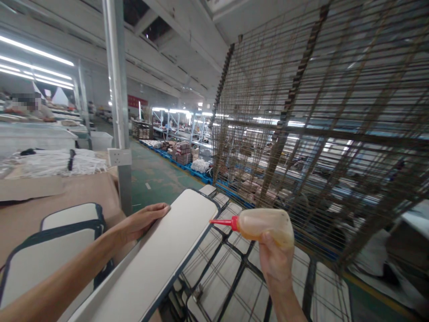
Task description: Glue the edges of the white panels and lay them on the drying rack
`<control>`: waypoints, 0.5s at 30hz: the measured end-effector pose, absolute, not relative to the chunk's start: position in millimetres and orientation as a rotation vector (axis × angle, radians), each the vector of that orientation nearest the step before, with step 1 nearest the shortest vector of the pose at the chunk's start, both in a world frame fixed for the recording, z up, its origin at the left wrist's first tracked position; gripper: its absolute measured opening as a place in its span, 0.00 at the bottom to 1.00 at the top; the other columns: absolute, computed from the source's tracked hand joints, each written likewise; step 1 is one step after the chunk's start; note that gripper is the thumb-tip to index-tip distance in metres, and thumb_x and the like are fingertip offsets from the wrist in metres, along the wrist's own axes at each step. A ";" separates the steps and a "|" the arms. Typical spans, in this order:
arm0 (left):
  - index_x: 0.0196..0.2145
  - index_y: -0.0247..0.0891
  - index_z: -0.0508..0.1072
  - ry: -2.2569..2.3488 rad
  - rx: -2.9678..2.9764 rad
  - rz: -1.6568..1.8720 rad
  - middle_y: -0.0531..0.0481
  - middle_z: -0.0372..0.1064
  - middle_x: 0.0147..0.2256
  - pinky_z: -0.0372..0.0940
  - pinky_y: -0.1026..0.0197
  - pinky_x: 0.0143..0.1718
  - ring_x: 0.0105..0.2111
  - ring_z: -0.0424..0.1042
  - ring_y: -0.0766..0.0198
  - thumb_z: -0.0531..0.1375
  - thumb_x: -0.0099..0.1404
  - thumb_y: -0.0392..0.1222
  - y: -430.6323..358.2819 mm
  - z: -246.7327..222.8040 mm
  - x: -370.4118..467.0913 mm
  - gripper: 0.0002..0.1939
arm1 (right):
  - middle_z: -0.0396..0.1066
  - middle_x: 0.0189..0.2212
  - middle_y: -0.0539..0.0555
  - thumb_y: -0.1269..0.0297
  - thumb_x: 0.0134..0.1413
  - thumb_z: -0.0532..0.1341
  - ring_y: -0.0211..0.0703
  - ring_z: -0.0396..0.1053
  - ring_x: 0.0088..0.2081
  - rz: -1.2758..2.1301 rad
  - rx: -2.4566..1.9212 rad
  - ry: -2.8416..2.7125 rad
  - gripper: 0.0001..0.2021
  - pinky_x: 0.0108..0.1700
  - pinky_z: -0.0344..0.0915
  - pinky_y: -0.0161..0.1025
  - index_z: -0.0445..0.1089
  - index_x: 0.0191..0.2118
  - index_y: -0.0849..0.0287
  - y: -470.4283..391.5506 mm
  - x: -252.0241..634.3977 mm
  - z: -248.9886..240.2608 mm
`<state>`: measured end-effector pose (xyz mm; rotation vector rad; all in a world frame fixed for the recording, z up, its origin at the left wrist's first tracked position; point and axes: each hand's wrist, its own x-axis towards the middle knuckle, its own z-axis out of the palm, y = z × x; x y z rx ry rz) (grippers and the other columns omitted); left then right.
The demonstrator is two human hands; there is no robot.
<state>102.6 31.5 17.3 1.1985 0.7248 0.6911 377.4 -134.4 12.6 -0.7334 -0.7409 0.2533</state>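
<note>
My left hand (pixel 147 219) grips the left edge of a long white panel (pixel 167 250) with rounded corners and a dark edge, thumb on its face. The panel slants up and away from me. In my right hand (pixel 276 259) lies a translucent squeeze bottle (pixel 264 223) with amber liquid inside, my fingers wrapped round it. Its red nozzle (pixel 223 222) points left, the tip at the panel's right edge; whether it touches I cannot tell.
Similar dark-edged panels (pixel 231 277) lie on a wire rack at the right. A tall wire mesh (pixel 308 98) rises behind them. More panels (pixel 53 250) rest on the brown-covered table (pixel 77 192) at left, beside a metal post (pixel 117 98) with a socket box (pixel 119 157).
</note>
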 end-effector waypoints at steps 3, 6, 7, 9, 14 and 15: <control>0.28 0.37 0.67 0.738 1.216 0.697 0.53 0.71 0.23 0.64 0.66 0.20 0.21 0.70 0.65 0.71 0.46 0.50 34.1 14.3 99.3 0.20 | 0.76 0.37 0.54 0.61 0.36 0.71 0.49 0.74 0.37 0.275 -0.746 -0.746 0.29 0.42 0.71 0.47 0.69 0.49 0.57 -132.4 374.4 11.9; 0.28 0.37 0.68 0.728 1.230 0.710 0.54 0.71 0.24 0.64 0.67 0.20 0.21 0.70 0.65 0.71 0.46 0.50 35.3 13.1 97.2 0.20 | 0.76 0.36 0.54 0.60 0.37 0.71 0.49 0.74 0.36 0.288 -0.750 -0.757 0.29 0.40 0.72 0.47 0.68 0.49 0.57 -130.7 371.5 10.5; 0.28 0.37 0.68 0.730 1.228 0.716 0.54 0.71 0.24 0.64 0.67 0.20 0.21 0.70 0.65 0.71 0.46 0.51 35.0 13.4 97.1 0.20 | 0.76 0.36 0.54 0.60 0.37 0.71 0.49 0.74 0.35 0.296 -0.751 -0.756 0.29 0.39 0.72 0.46 0.68 0.49 0.57 -130.2 370.6 9.8; 0.28 0.37 0.67 0.745 1.221 0.723 0.55 0.70 0.23 0.64 0.66 0.20 0.20 0.70 0.65 0.71 0.45 0.52 33.5 14.9 97.6 0.21 | 0.77 0.35 0.53 0.60 0.37 0.71 0.47 0.74 0.33 0.320 -0.751 -0.752 0.28 0.39 0.72 0.44 0.69 0.49 0.55 -129.5 368.7 8.2; 0.28 0.37 0.67 0.772 1.214 0.719 0.54 0.71 0.22 0.64 0.66 0.19 0.20 0.69 0.66 0.71 0.43 0.54 29.5 19.6 99.9 0.24 | 0.77 0.34 0.53 0.61 0.36 0.72 0.47 0.74 0.35 0.368 -0.735 -0.742 0.28 0.38 0.72 0.41 0.70 0.48 0.54 -128.9 363.9 5.2; 0.28 0.37 0.67 0.775 1.211 0.718 0.55 0.71 0.22 0.65 0.66 0.19 0.19 0.69 0.66 0.72 0.42 0.54 29.3 19.9 100.1 0.24 | 0.77 0.34 0.53 0.61 0.36 0.72 0.48 0.74 0.36 0.373 -0.731 -0.746 0.28 0.38 0.72 0.42 0.70 0.48 0.54 -129.1 362.9 5.3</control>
